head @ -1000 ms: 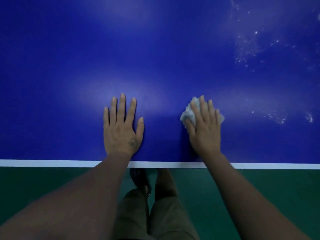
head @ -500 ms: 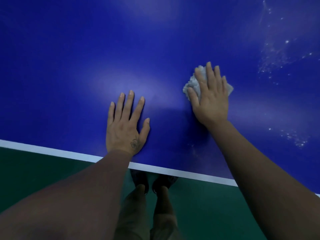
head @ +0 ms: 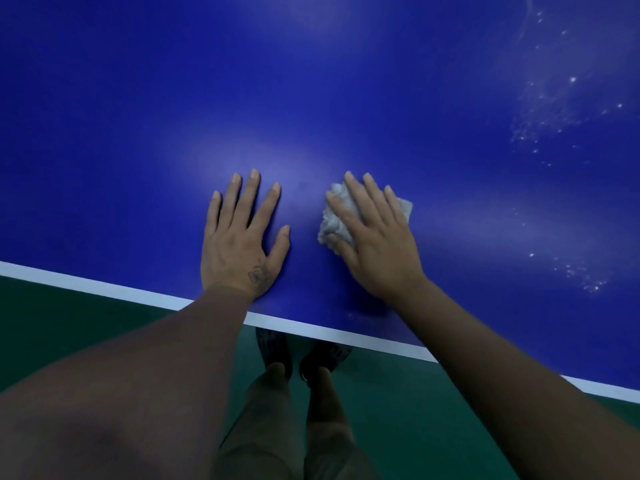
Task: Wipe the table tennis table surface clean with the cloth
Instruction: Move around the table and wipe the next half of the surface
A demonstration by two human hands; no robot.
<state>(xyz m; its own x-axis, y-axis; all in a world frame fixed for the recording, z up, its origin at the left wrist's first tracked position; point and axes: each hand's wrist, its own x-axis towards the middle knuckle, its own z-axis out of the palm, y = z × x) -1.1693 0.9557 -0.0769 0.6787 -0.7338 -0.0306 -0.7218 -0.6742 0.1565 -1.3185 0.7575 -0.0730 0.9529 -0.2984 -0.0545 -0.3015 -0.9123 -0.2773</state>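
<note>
The blue table tennis table fills the upper view, with a white line along its near edge. My right hand presses flat, fingers straight, on a crumpled white cloth lying on the surface close to the edge. The cloth shows to the left of the fingers and past the little finger. My left hand rests flat on the table just left of the cloth, fingers spread, holding nothing.
White dust specks are scattered over the table at the upper right, and a smaller patch lies at the right near the edge. Green floor and my legs and shoes lie below the edge.
My right hand has pulled the cloth back toward the near edge and leftward, closer to my left hand. The left hand has stayed pressed on the table.
</note>
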